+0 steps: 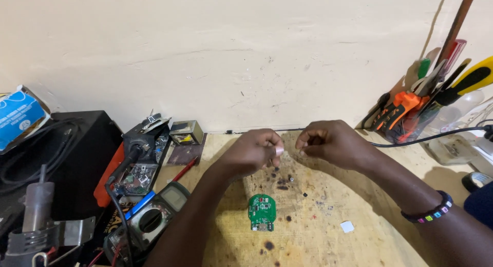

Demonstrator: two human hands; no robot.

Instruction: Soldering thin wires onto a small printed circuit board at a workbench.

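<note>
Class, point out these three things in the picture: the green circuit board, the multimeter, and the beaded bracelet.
green circuit board (pixel 262 211), head view, middle of the board's face.
multimeter (pixel 152 221), head view, on its round dial.
beaded bracelet (pixel 436 211), head view, beads on the right wrist.

A small electronics repair workshop: a scorched, stained wooden worktop (pixel 318 236) pushed against a scuffed cream wall (pixel 231 56), a green circuit board (pixel 262 212) lying bare on it, a multimeter (pixel 154 215) and soldering station (pixel 141 149) crowded at the left, and a clear holder of screwdrivers and pliers (pixel 426 97) at the right
</note>
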